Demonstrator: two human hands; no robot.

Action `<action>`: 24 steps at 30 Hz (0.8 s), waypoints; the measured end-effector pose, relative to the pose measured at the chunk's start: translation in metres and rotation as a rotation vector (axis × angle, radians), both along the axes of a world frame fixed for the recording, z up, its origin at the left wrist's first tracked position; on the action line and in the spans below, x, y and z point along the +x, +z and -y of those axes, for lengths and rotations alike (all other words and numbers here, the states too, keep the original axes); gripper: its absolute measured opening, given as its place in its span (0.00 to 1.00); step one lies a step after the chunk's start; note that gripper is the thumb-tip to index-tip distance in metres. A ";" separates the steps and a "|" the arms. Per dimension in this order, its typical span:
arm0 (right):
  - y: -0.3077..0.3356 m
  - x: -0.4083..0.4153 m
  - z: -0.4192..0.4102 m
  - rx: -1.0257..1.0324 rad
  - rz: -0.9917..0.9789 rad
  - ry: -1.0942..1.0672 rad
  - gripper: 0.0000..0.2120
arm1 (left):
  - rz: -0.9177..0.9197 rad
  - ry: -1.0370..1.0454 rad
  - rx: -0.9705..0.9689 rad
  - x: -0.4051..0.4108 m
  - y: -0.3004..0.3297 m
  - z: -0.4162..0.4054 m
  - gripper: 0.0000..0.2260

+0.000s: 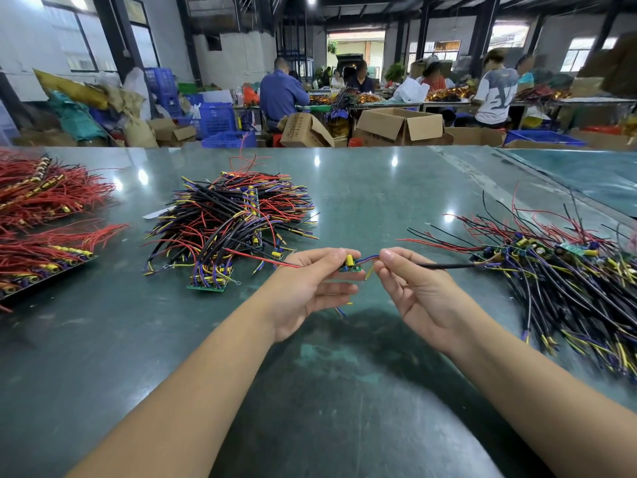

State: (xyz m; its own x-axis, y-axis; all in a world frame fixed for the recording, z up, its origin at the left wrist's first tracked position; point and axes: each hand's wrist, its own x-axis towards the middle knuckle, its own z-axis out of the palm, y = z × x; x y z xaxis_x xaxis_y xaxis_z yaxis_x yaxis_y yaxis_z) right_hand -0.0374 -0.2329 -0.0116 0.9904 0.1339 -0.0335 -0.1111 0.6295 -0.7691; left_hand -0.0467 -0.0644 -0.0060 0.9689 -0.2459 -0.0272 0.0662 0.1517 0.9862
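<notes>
Head view: left hand (319, 288) pinches a small green circuit board (350, 265) above the green table (344, 374). Right hand (413, 291) pinches its blue wire (368, 259); wired-board piles (234, 219) lie beyond.

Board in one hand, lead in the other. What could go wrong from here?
1. The right hand pinches the thin blue wire close to the small green circuit board with a yellow capacitor, which the left hand holds. A hard pull may strain the solder joint.
2. The black wire runs towards the tangled pile of wired boards. It may snag and drag others.
</notes>
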 end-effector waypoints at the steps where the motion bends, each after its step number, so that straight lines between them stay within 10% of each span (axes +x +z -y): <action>1: 0.000 0.000 0.001 0.018 -0.020 0.005 0.08 | 0.010 -0.005 0.000 -0.001 0.000 0.000 0.10; 24: -0.005 0.001 -0.002 0.023 -0.036 -0.025 0.04 | -0.059 -0.016 -0.116 0.001 -0.001 -0.002 0.07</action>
